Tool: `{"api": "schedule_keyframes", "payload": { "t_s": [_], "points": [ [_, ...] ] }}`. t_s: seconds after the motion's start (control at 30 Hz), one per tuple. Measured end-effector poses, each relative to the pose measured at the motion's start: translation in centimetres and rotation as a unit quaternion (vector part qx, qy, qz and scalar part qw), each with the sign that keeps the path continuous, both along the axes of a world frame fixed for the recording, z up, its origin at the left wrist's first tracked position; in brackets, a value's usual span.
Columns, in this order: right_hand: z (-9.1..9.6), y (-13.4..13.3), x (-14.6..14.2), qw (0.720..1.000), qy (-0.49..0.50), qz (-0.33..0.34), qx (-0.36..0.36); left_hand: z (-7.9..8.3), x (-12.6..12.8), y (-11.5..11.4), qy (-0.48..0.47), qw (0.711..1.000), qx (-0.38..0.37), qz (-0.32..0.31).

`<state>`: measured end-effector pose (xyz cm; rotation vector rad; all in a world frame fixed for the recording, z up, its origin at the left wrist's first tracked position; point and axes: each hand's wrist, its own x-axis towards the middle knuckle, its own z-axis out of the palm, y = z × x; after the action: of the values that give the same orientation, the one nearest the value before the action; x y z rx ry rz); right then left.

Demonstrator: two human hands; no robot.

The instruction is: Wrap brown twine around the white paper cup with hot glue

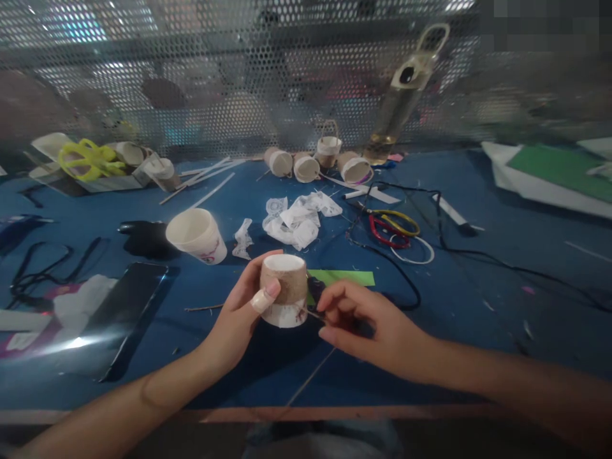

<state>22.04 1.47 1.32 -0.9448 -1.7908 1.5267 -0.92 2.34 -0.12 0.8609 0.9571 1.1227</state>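
My left hand (246,306) is wrapped around a small paper cup (285,290), its upper part covered by a brown band and its lower part white. The thumb, with a pale strip around it, presses on the cup's front. Just right of the cup, my right hand (358,319) pinches a thin length of twine (313,370) that runs from the cup's side and hangs toward the table edge. Behind the fingers, a dark tool tip (315,287) lies over a green paper strip (354,278); most of the tool is hidden.
A larger white cup (198,236), a phone (129,319) and lace scraps (301,220) lie around my hands. Several brown-banded cups (306,167) stand or lie at the back. Scissors (389,226) and a black cable (497,258) are right; yellow scissors (90,159) sit in a box.
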Motion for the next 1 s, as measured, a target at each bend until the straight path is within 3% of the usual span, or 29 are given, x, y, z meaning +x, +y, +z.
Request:
{"api": "schedule_keyframes", "payload": {
  "t_s": [0.17,0.33,0.47,0.8,1.0],
  "points": [
    [-0.41,0.42,0.04,0.989,-0.065,-0.053,0.125,-0.12,0.04,-0.01,0.013,1.000,-0.004,-0.011],
    [-0.53,0.47,0.02,0.984,-0.077,-0.066,0.149,-0.20,0.07,-0.19,0.015,1.000,-0.005,-0.018],
    [-0.24,0.41,-0.03,0.984,-0.078,-0.069,0.142,-0.31,0.08,-0.27,0.012,0.999,-0.007,-0.031],
    [0.02,0.42,0.01,0.996,-0.052,-0.061,0.049,-0.18,0.17,-0.37,-0.014,0.997,-0.028,-0.067],
    [0.08,0.24,0.02,0.996,-0.048,-0.062,0.053,-0.11,0.30,-0.51,-0.031,0.995,-0.046,-0.079]
  ]
}}
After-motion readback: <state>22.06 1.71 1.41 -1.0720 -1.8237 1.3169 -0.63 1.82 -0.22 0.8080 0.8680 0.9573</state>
